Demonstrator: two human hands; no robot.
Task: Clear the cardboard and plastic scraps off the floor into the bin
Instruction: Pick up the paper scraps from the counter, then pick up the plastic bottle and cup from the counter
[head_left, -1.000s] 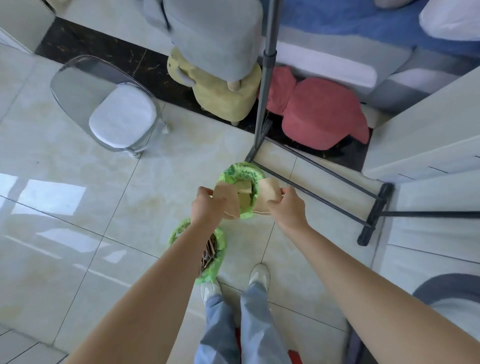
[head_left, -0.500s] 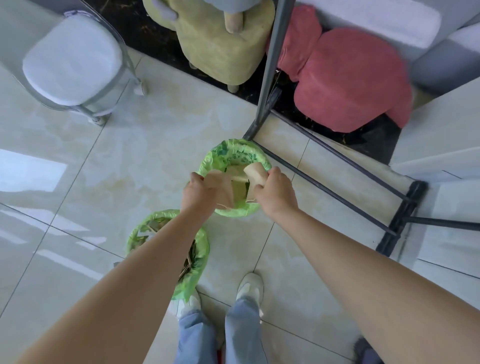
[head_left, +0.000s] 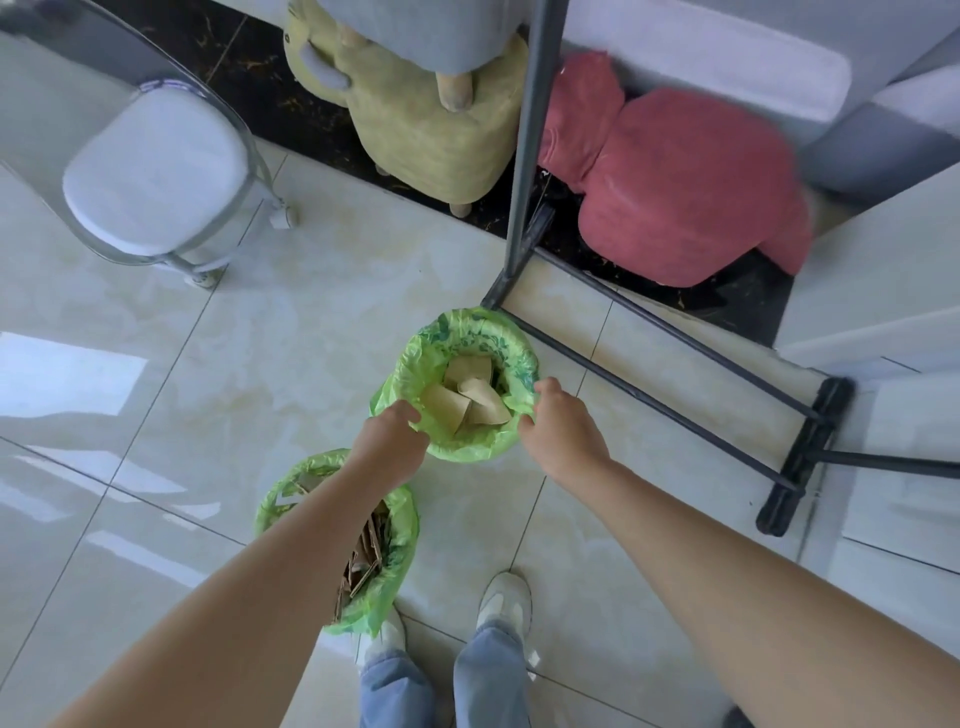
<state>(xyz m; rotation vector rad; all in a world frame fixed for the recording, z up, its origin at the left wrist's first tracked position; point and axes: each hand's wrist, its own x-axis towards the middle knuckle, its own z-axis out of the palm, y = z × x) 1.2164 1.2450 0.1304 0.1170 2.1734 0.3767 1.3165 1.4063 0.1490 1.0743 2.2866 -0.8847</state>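
Observation:
Two small bins with green plastic liners stand on the tiled floor. Folded brown cardboard pieces (head_left: 470, 396) lie inside the farther bin (head_left: 467, 323). My left hand (head_left: 392, 435) hovers at its near left rim, empty, fingers loosely curled. At the near right rim is my right hand (head_left: 558, 427), also empty with relaxed fingers. I cannot tell whether either hand touches the liner. The nearer bin (head_left: 401, 525) sits by my left foot, stuffed with cardboard scraps (head_left: 366, 557) and partly hidden under my left forearm.
A black metal rack frame (head_left: 649, 382) runs along the floor right behind the farther bin, its pole (head_left: 524, 156) rising up. A clear chair with a white cushion (head_left: 156, 171) stands far left. A yellow stool (head_left: 436, 130), a red stool (head_left: 685, 192) and a white cabinet (head_left: 883, 291) line the back and right.
Both hands held cardboard pieces over the farther bin; now the pieces lie inside it and the hands are empty and spread apart at the rim.

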